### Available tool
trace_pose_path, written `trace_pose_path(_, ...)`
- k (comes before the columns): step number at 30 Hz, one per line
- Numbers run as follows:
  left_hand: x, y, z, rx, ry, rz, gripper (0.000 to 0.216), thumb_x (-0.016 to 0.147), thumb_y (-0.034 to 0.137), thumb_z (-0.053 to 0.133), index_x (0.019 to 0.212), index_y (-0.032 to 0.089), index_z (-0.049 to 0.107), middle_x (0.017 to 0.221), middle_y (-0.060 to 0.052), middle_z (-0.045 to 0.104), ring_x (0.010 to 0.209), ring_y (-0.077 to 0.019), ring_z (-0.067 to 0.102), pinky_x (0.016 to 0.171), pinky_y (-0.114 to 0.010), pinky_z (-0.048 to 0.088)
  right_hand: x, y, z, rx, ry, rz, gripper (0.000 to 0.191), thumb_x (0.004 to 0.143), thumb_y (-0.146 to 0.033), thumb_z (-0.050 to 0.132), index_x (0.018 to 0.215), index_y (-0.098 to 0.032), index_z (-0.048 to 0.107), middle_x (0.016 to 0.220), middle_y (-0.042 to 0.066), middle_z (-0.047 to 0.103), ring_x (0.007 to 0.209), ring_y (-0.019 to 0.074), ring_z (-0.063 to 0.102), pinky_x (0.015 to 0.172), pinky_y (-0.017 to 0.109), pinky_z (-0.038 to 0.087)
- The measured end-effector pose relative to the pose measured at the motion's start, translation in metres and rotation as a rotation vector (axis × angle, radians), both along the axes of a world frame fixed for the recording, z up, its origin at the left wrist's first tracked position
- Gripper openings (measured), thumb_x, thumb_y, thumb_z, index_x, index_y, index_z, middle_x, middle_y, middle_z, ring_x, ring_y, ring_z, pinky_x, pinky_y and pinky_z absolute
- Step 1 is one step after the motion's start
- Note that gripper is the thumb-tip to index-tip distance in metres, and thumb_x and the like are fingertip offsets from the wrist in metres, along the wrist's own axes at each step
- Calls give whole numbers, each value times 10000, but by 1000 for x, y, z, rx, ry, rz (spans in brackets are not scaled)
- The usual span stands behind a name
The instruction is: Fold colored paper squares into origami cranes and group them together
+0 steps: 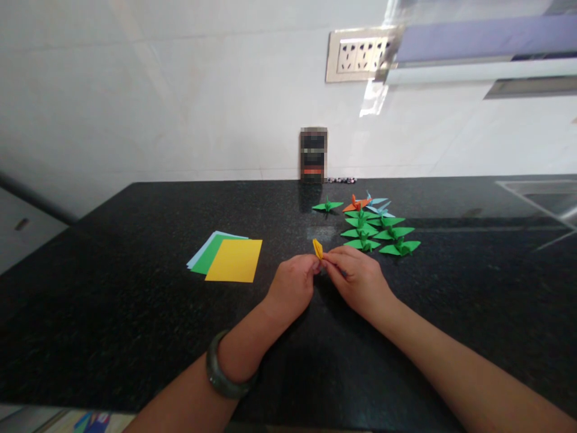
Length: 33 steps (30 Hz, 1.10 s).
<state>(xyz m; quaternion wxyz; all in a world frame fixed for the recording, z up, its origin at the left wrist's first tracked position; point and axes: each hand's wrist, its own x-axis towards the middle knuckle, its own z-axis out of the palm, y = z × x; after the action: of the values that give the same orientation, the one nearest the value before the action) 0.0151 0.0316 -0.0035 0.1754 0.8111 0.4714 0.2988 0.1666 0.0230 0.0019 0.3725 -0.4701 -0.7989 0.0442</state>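
My left hand (292,284) and my right hand (356,275) meet over the black counter (135,300), both pinching a small folded yellow paper piece (318,248) whose tip sticks up between the fingertips. My left wrist carries a dark bangle (220,373). Just beyond my right hand lie several folded green paper cranes (381,231).
A stack of flat sheets, yellow on top of green and pale blue (232,258), lies left of my hands. An orange crane (356,204), light blue cranes (378,207) and a lone green crane (327,205) sit farther back. A small dark box (313,155) stands against the wall under a socket panel (360,55).
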Motion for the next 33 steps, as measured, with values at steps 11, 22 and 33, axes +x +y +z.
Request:
trace_pose_path(11, 2, 0, 4, -9, 7, 53, 181, 820, 196, 461, 833, 178, 641, 844, -53, 690, 781, -173, 624, 742, -282, 466, -1, 0, -1, -53, 84, 23, 201, 817, -166, 486, 840, -184, 685, 804, 66, 662, 735, 155, 609, 692, 278, 503)
trace_pose_path(22, 5, -5, 5, 128, 119, 9, 200, 824, 173, 426, 772, 149, 617, 774, -73, 666, 721, -172, 605, 692, -279, 462, -5, -2, 0, -142, 171, -99, 86, 709, -116, 538, 722, -169, 604, 706, 32, 619, 634, 141, 572, 584, 244, 453)
trace_pose_path(33, 0, -6, 6, 494, -22, 64, 193, 841, 209, 468, 782, 146, 640, 776, -66, 662, 727, -140, 595, 693, -254, 487, 7, 8, -4, -183, 442, 120, 93, 778, -179, 553, 827, -197, 631, 815, 33, 663, 738, 157, 615, 684, 285, 503)
